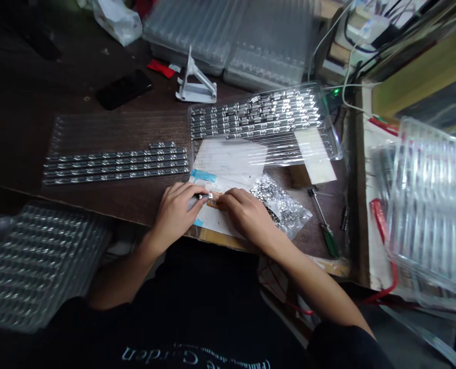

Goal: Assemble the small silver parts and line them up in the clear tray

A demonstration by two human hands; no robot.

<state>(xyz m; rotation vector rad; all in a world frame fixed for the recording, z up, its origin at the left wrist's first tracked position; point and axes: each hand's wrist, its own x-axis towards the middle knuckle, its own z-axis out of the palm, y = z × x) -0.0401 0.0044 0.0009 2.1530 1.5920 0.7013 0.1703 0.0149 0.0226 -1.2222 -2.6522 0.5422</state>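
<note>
In the head view, both hands meet at the near edge of the desk (pixel 143 200), over a white sheet (pixel 228 164) that serves as the landmark here. The left hand (pixel 176 212) has its fingers curled closed around a small metal connector (pixel 203 196), which sits at the sheet's near edge, pinched between thumb and forefinger. The right hand (pixel 245 212) lies just right of it, fingers bent down and touching the connector's end and a small brown piece (pixel 213 203) on the sheet; whether it grips anything I cannot tell. Just right of the sheet, touching the right hand, lies a clear bag (pixel 283 202) of shiny metal parts. Beyond the sheet, partly covering it, stands a clear tray (pixel 262 115) with rows of connectors. Left of the sheet lies a second tray (pixel 116 159), its near rows filled. Right of the bag a green-handled screwdriver (pixel 325 228) rests on the desk. Far beyond the sheet sit a white stand (pixel 195 82) and a dark phone (pixel 124 88). Well left of the sheet, below the desk edge, is another ribbed tray (pixel 39 261).
</note>
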